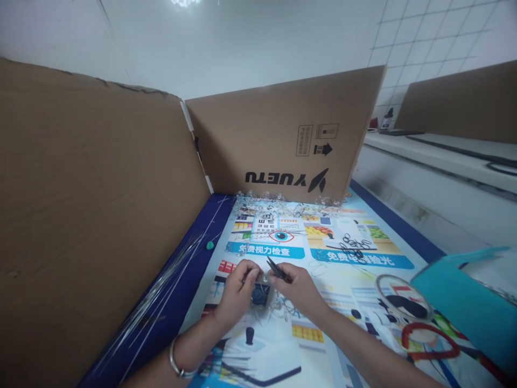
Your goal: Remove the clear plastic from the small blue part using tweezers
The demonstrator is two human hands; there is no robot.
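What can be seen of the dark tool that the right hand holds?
The tool is dark, slim and tapered, perhaps metal. The right hand grips it and hides its rear part. Its tip slants away and to the left, near the left hand. Whether its tip is open is too blurred to tell.

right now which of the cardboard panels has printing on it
The middle cardboard panel, with upside-down black YUETU lettering and an arrow symbol. The left panel and the far-right panel show no printing.
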